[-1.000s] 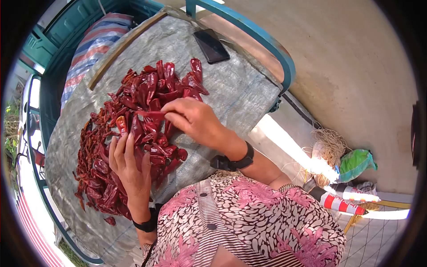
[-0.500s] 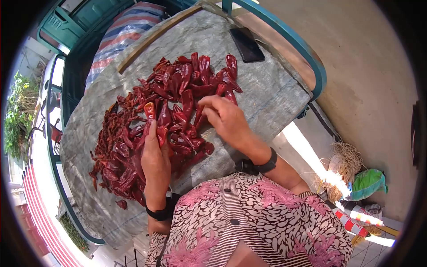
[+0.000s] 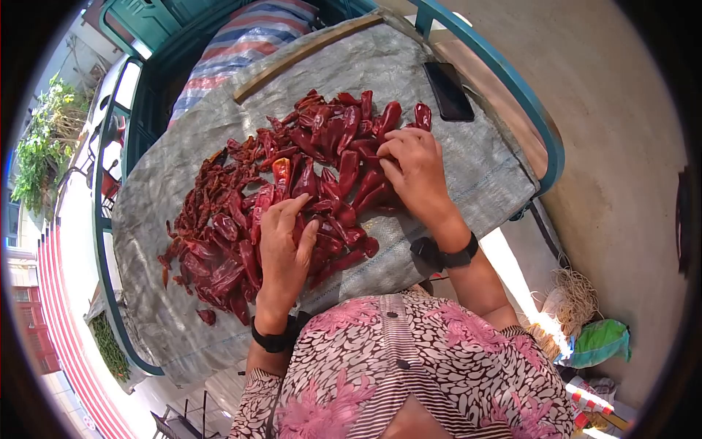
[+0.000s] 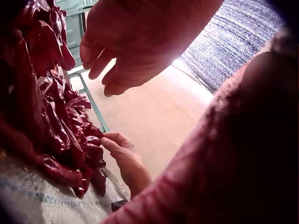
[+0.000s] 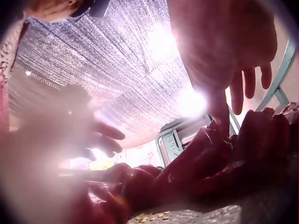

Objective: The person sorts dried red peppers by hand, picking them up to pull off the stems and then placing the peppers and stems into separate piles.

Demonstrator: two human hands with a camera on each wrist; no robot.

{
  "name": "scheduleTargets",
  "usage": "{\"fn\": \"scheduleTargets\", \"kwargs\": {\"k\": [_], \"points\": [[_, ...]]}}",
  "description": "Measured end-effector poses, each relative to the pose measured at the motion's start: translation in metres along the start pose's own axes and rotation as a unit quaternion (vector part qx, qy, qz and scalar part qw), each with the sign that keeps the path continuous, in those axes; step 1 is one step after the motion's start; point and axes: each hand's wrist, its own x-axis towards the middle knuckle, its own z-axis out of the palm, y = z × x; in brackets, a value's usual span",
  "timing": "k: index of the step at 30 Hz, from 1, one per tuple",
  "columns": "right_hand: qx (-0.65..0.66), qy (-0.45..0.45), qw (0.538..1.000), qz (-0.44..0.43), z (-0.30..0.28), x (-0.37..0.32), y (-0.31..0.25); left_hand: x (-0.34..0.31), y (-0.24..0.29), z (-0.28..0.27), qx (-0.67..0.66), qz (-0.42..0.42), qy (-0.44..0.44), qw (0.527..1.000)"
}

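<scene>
Dark red dried chili peppers (image 3: 347, 172) lie in a wide heap on a grey woven sheet (image 3: 468, 172). My left hand (image 3: 284, 241) hovers over the near side of the heap, fingers loosely bent and thumb apart. Nothing lies between its fingers (image 4: 100, 63) in the left wrist view. At the heap's right side, my right hand (image 3: 418, 167) pinches a chili pepper (image 5: 187, 156) between thumb and forefinger, its other fingers hanging loose. An orange-tipped pepper (image 3: 281, 172) stands out just beyond the left fingertips.
A black phone (image 3: 448, 91) lies at the sheet's far right, near a teal metal rail (image 3: 512, 73). A wooden strip (image 3: 307, 58) runs along the far edge, with a striped sack (image 3: 248, 40) behind it. Smaller shrivelled peppers (image 3: 208, 190) cover the heap's left side.
The head view has swung, shifting the scene rightward. My right hand held a pepper up over the heap, let it go, and moved to the right side. My left hand's fingers have spread apart.
</scene>
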Motion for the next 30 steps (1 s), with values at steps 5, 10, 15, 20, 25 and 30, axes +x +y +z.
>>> {"fn": "scheduleTargets", "kwargs": {"k": [5, 10, 15, 20, 25, 30], "points": [[0.144, 0.003, 0.99, -0.003, -0.019, -0.016, -0.042, 0.006, 0.005, 0.006, -0.322, -0.186, -0.12, 0.921], [0.277, -0.11, 0.949, -0.098, -0.008, -0.034, -0.057, 0.009, 0.013, 0.008, -0.427, -0.251, -0.156, 0.855], [0.349, -0.13, 0.924, 0.084, -0.011, -0.042, -0.064, 0.0, 0.015, 0.013, -0.344, -0.133, -0.106, 0.923], [0.284, -0.153, 0.946, 0.04, -0.002, -0.044, -0.074, -0.019, 0.015, 0.024, -0.135, -0.02, -0.165, 0.977], [0.314, -0.196, 0.928, 0.046, -0.001, -0.05, -0.077, -0.036, 0.01, 0.03, -0.134, -0.014, -0.141, 0.981], [0.306, -0.285, 0.903, 0.097, -0.008, -0.048, -0.074, -0.052, 0.012, 0.023, -0.083, -0.045, -0.139, 0.986]]}}
